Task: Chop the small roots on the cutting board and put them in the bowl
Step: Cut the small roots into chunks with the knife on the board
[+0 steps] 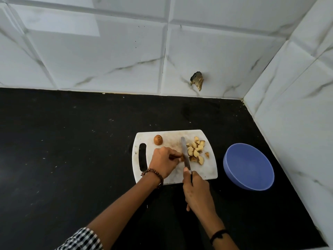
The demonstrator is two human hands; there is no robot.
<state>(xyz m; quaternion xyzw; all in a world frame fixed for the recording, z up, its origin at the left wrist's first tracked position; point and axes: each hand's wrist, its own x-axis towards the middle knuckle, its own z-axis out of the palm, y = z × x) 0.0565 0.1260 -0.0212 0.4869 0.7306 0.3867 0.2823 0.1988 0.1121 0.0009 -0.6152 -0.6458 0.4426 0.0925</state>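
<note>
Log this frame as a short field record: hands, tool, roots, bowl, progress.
left hand: pinches the root being cut against the cutting board
right hand: grips the knife, blade down on that root
chopped pieces: heaped on the board, right of the blade
whole root: uncut, at the board's far left
bowl: blue, on the counter right of the board
progress: chopping under way; nothing visible in the bowl yet
</note>
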